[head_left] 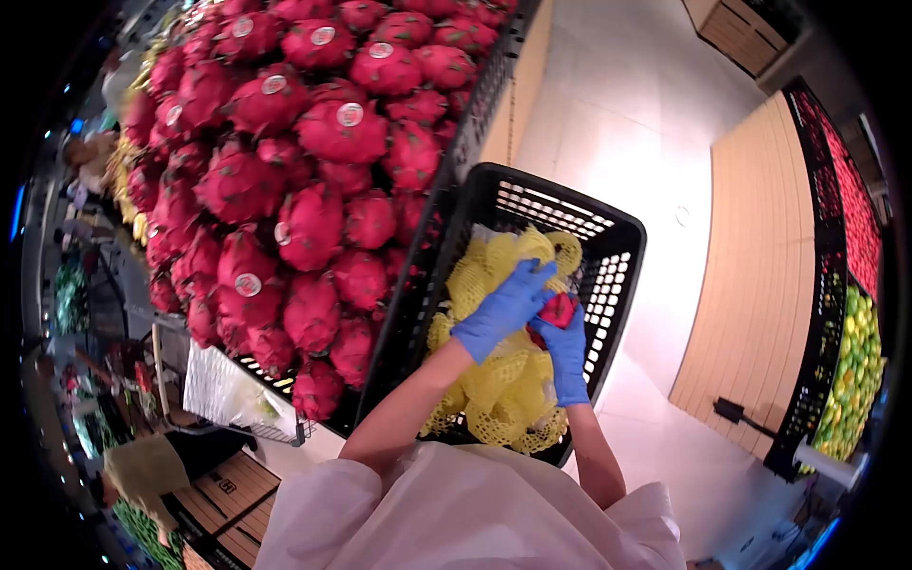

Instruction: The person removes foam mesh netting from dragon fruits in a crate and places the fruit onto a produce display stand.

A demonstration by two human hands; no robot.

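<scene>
My right hand (568,353), in a blue glove, is closed around a red dragon fruit (558,310) over a black plastic crate (622,242). Just left of it, my left hand (503,312), also gloved in blue, has its fingers curled against a yellow foam fruit net (532,249). The fingertips are partly hidden in the netting. More yellow foam nets (503,394) fill the crate beneath both hands. Whatever lies under them is mostly covered.
A large heap of dragon fruit (313,223), several with round stickers, rises at the left in a black-edged display. To the right, a wooden stand (750,275) holds green-yellow fruit (855,380) and red fruit (845,180). A person (157,480) is at the lower left.
</scene>
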